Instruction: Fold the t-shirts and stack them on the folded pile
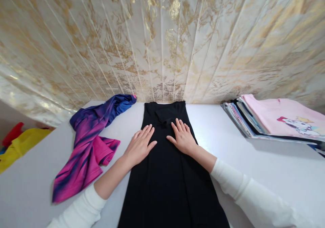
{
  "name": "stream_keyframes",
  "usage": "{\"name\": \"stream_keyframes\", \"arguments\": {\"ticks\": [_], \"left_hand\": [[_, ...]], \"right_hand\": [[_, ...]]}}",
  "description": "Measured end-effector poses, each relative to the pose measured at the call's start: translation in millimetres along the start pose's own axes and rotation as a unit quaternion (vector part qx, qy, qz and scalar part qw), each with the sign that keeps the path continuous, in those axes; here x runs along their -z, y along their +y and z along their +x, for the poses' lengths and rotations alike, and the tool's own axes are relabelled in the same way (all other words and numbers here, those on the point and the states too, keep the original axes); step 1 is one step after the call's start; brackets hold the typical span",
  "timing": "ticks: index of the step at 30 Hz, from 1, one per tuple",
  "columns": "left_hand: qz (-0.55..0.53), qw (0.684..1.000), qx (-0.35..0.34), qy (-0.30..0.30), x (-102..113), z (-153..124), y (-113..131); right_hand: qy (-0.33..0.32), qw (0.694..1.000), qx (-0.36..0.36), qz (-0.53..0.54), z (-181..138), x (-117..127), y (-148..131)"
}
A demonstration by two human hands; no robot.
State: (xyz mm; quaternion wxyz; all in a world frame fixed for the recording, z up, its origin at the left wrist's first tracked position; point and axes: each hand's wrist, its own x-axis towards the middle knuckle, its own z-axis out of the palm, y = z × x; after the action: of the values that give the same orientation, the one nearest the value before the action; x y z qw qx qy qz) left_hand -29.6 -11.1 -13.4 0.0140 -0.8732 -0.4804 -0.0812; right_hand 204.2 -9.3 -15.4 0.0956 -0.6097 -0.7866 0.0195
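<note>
A long black garment [167,180] lies flat down the middle of the white table [266,163], running from the wall toward me. My left hand [139,146] rests palm down on its left edge, fingers stretched out together. My right hand [182,137] lies flat on the upper part of the garment, fingers slightly spread, just below a folded-over piece near the top. Both arms wear white sleeves pushed up from the wrists. Neither hand holds anything.
A crumpled pink, purple and blue garment [88,146] lies on the table to the left. A stack of folded clothes topped by a pink printed shirt [276,118] sits at the back right. Yellow and red cloth [17,143] lies off the table's left. A marbled wall stands behind.
</note>
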Motion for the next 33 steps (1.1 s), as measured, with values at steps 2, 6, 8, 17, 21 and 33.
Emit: {"name": "stream_keyframes", "arguments": {"ticks": [2,6,8,17,21,33], "left_hand": [[0.007,1.000,0.015,0.003,1.6,7.4,-5.8],[0.018,0.999,0.033,0.006,3.8,21.7,-16.3],[0.023,0.999,0.039,0.009,3.5,27.9,-19.7],[0.011,0.999,0.021,0.030,16.5,0.0,-0.6],[-0.016,0.999,-0.014,0.047,11.6,-40.9,14.5],[0.041,0.997,0.014,0.065,5.8,-90.9,43.4]], "right_hand": [[0.001,1.000,0.010,0.000,18.2,-0.4,1.9],[0.011,1.000,0.019,0.015,41.1,-4.3,5.1],[0.014,0.999,0.023,0.027,47.2,-5.7,7.1],[0.021,0.993,0.082,0.076,-34.7,14.3,7.5],[0.058,0.989,0.125,0.049,-97.4,8.8,0.8],[0.171,0.968,0.150,-0.106,-154.7,3.9,-14.6]]}}
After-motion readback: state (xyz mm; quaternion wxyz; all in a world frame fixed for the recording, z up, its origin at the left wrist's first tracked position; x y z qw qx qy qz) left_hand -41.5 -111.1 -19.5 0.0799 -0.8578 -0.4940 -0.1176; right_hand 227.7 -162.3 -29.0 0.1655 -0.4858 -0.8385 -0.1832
